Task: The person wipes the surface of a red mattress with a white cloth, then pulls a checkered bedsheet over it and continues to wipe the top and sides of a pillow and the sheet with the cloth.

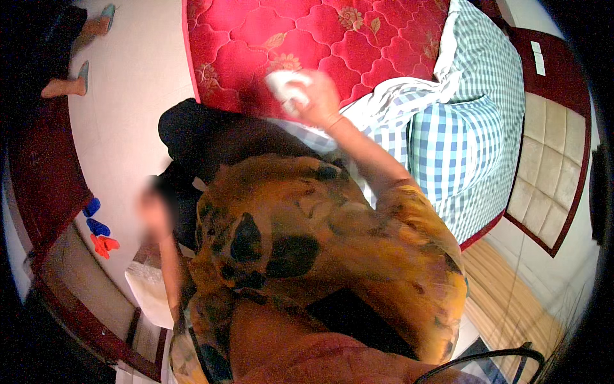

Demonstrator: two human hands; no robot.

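Note:
My right hand (320,102) is closed around a small white cloth (288,88), somewhat blurred, over a red quilted mattress (256,38) with gold flower patterns. Just right of that hand, a bunched blue-and-white checked sheet (396,96) is pulled back from the mattress. My left hand (153,208) hangs out to the left beside my dark-clothed leg. It is too smeared for its fingers or any held thing to be made out.
A blue checked pillow (454,144) lies on the sheet at the right, near a padded headboard (547,166). Blue slippers (97,226) and a red-orange item (104,246) sit on the floor at left. Another person's feet (83,80) stand at upper left.

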